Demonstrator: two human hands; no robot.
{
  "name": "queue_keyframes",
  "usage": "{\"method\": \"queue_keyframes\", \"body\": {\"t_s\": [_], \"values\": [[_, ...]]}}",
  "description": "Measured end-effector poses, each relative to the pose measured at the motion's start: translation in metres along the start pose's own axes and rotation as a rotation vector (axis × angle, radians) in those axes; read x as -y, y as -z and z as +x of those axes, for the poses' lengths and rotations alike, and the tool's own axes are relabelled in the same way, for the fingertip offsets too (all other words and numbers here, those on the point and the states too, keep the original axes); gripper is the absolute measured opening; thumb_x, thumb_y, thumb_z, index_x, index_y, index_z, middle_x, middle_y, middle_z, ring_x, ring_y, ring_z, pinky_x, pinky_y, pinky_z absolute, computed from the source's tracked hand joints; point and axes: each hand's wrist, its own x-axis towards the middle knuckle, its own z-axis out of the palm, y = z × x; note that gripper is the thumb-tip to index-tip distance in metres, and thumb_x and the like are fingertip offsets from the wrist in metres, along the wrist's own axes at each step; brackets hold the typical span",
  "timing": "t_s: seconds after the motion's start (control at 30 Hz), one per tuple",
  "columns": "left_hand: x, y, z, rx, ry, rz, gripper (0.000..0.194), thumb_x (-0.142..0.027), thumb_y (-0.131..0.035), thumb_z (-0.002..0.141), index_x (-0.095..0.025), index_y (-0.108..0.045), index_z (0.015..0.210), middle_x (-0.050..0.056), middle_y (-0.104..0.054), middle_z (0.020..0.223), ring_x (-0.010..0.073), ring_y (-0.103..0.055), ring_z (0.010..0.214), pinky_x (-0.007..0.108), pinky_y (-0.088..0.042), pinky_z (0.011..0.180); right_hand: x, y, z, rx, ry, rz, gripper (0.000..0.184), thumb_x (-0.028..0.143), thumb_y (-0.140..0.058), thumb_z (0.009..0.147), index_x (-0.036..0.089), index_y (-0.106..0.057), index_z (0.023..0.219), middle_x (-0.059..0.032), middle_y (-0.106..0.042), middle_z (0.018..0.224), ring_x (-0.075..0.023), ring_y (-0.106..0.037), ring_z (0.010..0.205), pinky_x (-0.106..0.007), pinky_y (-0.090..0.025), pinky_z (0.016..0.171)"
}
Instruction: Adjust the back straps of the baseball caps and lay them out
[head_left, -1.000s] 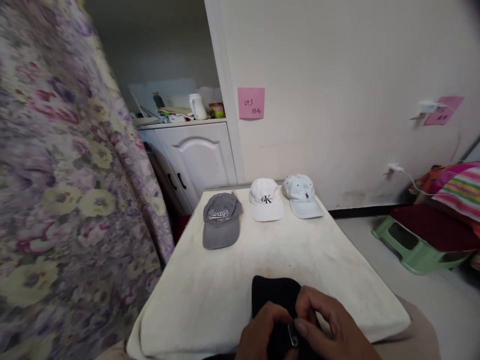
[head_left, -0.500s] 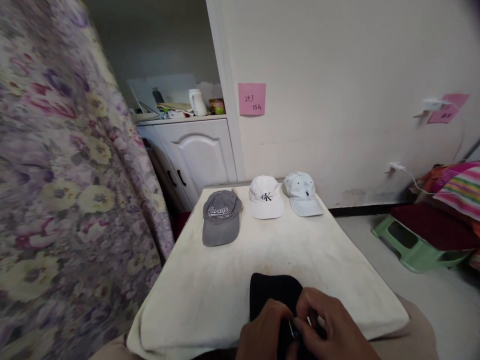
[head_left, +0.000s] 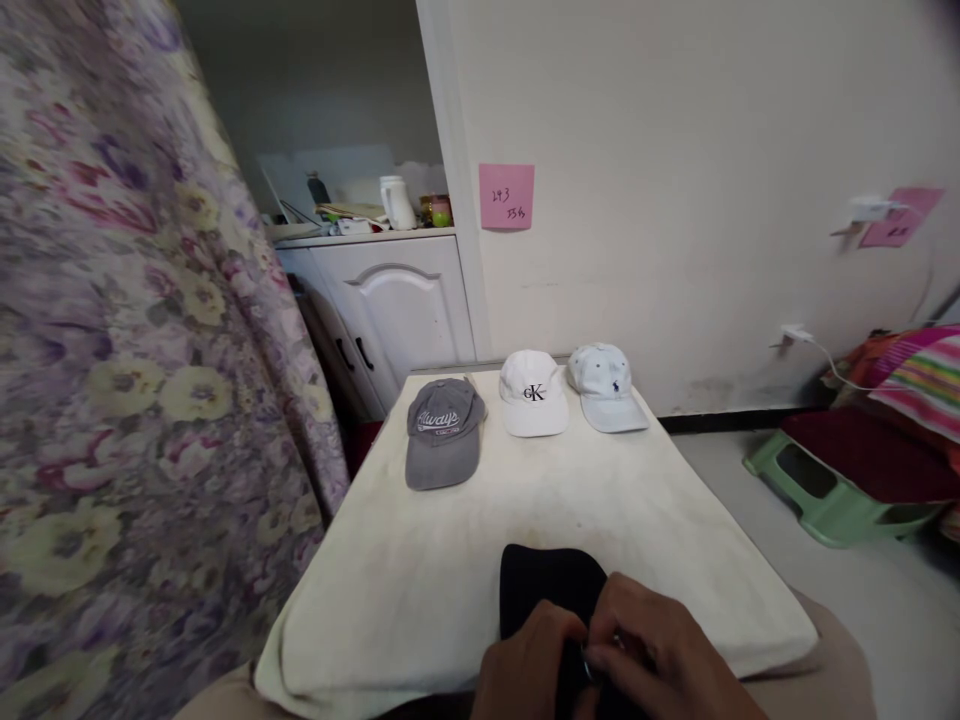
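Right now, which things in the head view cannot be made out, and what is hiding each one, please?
Head view, metal piece: mostly hidden by the left hand and right hand; shape unclear.
Head view, black cap: near part covered by both hands and cut off by the bottom edge.
Head view, pink note at far right: writing too small and blurred; a white plug partly covers it.

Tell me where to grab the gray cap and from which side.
Take the gray cap by its brim, probably from the near side: the brim is broad and juts toward the person, with the rounded crown behind it. The white cap stands apart, off to the right.
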Motion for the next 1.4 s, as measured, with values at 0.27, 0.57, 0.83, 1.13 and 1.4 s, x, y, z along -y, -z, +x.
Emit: {"method": "queue_keyframes", "body": {"t_s": [0.27, 0.57, 0.83, 1.13, 1.4], "values": [[-0.002, 0.003, 0.001, -0.009, 0.032, -0.051, 0.031, -0.008, -0.054, 0.064, -0.021, -0.053, 0.093, 0.004, -0.066, 0.089, 0.0207, -0.063, 0.078, 0.030, -0.043, 0.067, 0.003, 0.005, -0.004, -0.045, -0.101, 0.069, 0.009, 0.028, -0.053, 0.086, 0.024, -0.055, 0.078, -0.0004, -0.057, 0.076, -0.0193, -0.054, 0.070, -0.032, -0.043, 0.064], [-0.003, 0.004, 0.000, 0.030, 0.074, -0.048, 0.032, -0.008, -0.055, 0.065, -0.020, -0.056, 0.095, 0.004, -0.066, 0.087, 0.0201, -0.062, 0.075, 0.030, -0.042, 0.065, 0.008, 0.005, 0.001, -0.003, -0.111, 0.109, 0.016, 0.034, -0.051, 0.088, 0.023, -0.055, 0.078, -0.0042, -0.060, 0.082, -0.0221, -0.056, 0.077, -0.036, -0.044, 0.070], [-0.004, 0.008, 0.002, -0.003, 0.073, -0.054, 0.031, -0.007, -0.054, 0.065, -0.019, -0.057, 0.093, 0.004, -0.068, 0.087, 0.0206, -0.064, 0.077, 0.029, -0.045, 0.066, -0.006, 0.005, -0.005, -0.027, -0.046, 0.162, 0.013, 0.018, -0.063, 0.077, 0.027, -0.064, 0.086, -0.0028, -0.064, 0.095, -0.0219, -0.062, 0.086, -0.035, -0.049, 0.077], [-0.006, 0.010, 0.002, 0.070, 0.096, -0.056, 0.034, -0.007, -0.055, 0.066, -0.018, -0.058, 0.098, 0.007, -0.069, 0.093, 0.0223, -0.065, 0.081, 0.033, -0.045, 0.072, -0.011, 0.004, -0.005, -0.064, 0.061, 0.192, 0.018, 0.017, -0.063, 0.082, 0.030, -0.075, 0.086, -0.0045, -0.072, 0.094, -0.0232, -0.068, 0.088, -0.037, -0.054, 0.079], [-0.006, 0.017, 0.001, 0.048, 0.163, -0.173, 0.032, -0.007, -0.057, 0.064, -0.020, -0.058, 0.094, 0.003, -0.067, 0.090, 0.0196, -0.059, 0.081, 0.030, -0.044, 0.074, -0.017, 0.015, -0.008, -0.073, -0.041, 0.383, 0.013, 0.034, -0.066, 0.086, 0.029, -0.072, 0.097, -0.0049, -0.070, 0.104, -0.0257, -0.065, 0.100, -0.038, -0.051, 0.087]]}}
